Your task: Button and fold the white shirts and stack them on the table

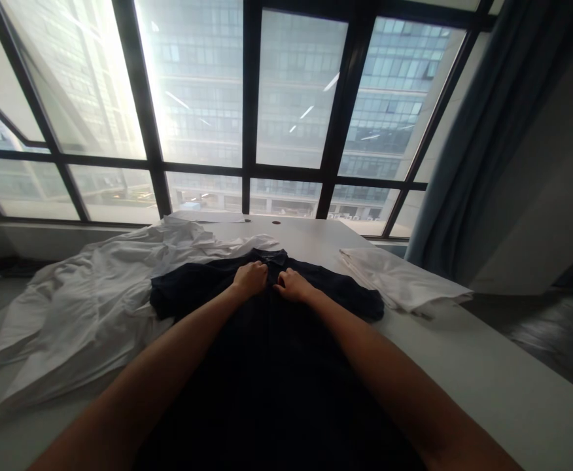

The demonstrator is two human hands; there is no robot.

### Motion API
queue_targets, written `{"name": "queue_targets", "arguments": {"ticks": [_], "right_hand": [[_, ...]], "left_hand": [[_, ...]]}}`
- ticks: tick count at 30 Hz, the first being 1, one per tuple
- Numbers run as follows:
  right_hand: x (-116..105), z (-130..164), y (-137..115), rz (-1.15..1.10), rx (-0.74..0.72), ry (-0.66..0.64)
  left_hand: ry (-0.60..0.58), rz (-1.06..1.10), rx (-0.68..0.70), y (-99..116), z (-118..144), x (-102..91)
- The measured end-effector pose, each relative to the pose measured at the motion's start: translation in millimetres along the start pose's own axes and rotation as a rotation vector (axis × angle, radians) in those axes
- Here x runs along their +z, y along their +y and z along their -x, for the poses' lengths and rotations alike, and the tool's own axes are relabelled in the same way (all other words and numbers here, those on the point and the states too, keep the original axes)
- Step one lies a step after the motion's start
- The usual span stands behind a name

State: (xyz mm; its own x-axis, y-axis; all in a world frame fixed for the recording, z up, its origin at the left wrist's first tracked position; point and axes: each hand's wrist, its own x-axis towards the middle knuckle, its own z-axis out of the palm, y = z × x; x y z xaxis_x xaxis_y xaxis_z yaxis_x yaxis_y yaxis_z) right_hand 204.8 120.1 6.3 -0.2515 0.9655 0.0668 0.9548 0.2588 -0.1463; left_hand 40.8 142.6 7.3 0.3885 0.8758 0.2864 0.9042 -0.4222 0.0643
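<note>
Dark shirt (267, 353) is spread flat on the table (487, 366) right in front, collar end away from me. Left hand (250, 278) and right hand (291, 285) are both curled shut, pinching the fabric just below the collar. White shirts (85, 301) are heaped on the left and partly under it, and a folded white one (401, 278) sits off right.

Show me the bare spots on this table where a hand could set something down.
Bare table runs right of the dark shirt, in front of the folded white cloth. A smaller strip lies beyond the collar. The left is crowded with white shirts; both hands occupy the collar.
</note>
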Motion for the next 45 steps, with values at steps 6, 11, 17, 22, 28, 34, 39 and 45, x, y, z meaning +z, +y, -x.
{"name": "queue_targets", "arguments": {"ticks": [6,11,17,22,28,34,39,45], "right_hand": [[8.9,10.1,-17.6,-0.123,-0.008,0.062],[6.0,13.8,-8.9,-0.212,-0.179,-0.023],[-7.1,21.4,-12.6,-0.200,-0.103,-0.049],[-9.9,28.2,-31.9,-0.084,0.084,-0.025],[-2.4,24.9,-21.5,-0.402,0.192,0.160],[22.0,28.2,-3.4,-0.735,0.106,0.309],[32.3,32.9,-4.5,-0.762,-0.027,0.439],[32.0,36.3,-6.1,-0.746,-0.053,0.459]], "left_hand": [[-0.160,0.218,-0.134,7.9,25.8,0.2],[-0.205,0.207,-0.158,7.5,38.3,-5.3],[-0.167,0.235,-0.119,13.3,34.8,-7.2],[-0.221,0.324,-0.130,14.2,29.3,-2.3],[-0.255,0.559,-0.290,19.8,24.1,-1.0],[-0.215,1.024,-0.356,17.4,31.0,10.2],[-0.168,1.099,-0.312,15.0,39.3,15.3],[-0.127,1.121,-0.298,17.3,41.8,14.0]]}}
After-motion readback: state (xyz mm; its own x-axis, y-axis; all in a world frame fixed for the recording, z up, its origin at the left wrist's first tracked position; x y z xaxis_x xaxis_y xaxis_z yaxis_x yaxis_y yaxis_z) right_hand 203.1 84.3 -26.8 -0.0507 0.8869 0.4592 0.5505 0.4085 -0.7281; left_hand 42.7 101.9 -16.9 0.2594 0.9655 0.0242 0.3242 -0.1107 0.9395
